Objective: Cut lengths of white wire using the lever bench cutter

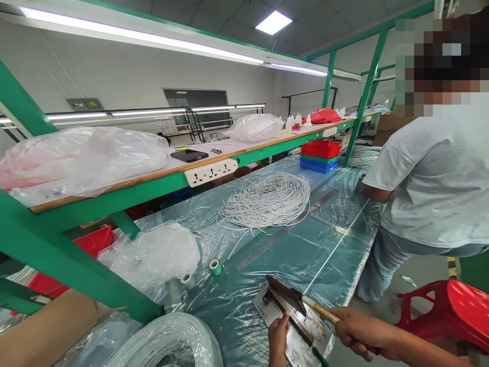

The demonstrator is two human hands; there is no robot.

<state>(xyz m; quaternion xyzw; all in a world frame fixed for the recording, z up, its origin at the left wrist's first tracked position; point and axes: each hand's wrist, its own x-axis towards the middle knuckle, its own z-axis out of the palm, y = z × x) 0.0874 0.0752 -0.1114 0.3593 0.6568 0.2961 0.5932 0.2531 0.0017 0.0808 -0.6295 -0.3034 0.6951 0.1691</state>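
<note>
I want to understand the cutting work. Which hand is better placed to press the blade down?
The right hand: it already grips the cutter handle. The left hand rests on the metal base plate.

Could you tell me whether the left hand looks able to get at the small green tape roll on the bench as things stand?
Probably yes: the left hand rests on the metal plate, and only bare plastic sheeting lies between it and the green tape roll.

Tape rolls: two (215,266) (187,279)
Wire coils: two (267,200) (168,340)
Stacked trays: three (320,155)
Red stools: one (453,311)
Hands: two (278,339) (357,331)
</note>
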